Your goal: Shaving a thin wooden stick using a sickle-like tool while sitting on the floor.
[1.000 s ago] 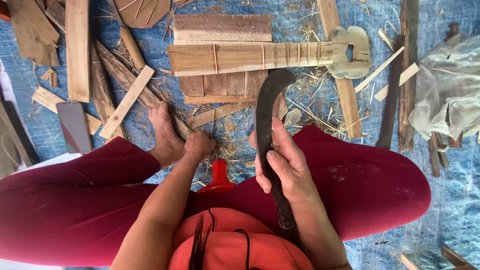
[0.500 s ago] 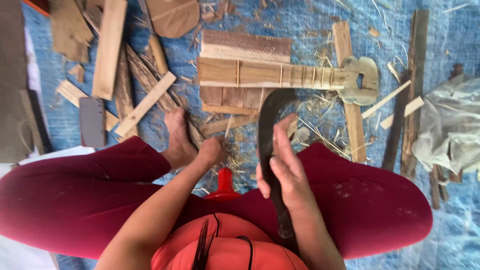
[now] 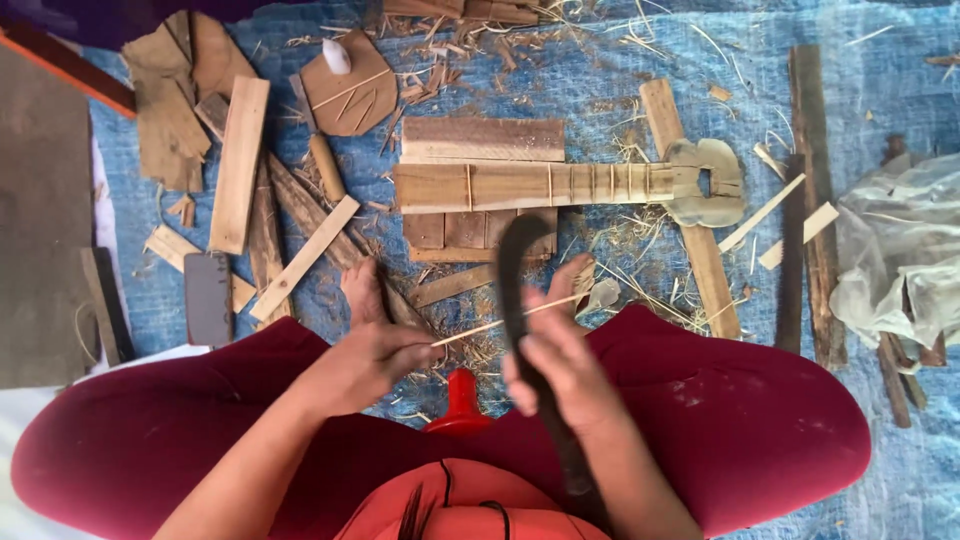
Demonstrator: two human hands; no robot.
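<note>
My right hand [image 3: 560, 375] grips a long dark curved blade [image 3: 515, 270] by its handle, the blade curving up over the blue tarp [image 3: 600, 90]. My left hand [image 3: 370, 362] pinches a thin pale wooden sliver [image 3: 500, 322] that runs right and lies across the blade. Just beyond lies a carved wooden instrument neck [image 3: 560, 184] with thread bands and a rounded head, resting on flat boards [image 3: 482, 140]. My bare feet [image 3: 362, 290] rest on the tarp between my dark red trouser legs.
Planks, sticks and shavings litter the tarp. A flat grey metal blade [image 3: 208, 297] lies at left near a long plank [image 3: 238, 165]. Dark wooden strips [image 3: 812, 190] and crumpled clear plastic [image 3: 900, 260] sit at right. A red object [image 3: 461, 400] stands between my knees.
My left hand rose from beside my foot and now holds a thin sliver against the blade. The view shifted, so the instrument neck appears lower in the frame.
</note>
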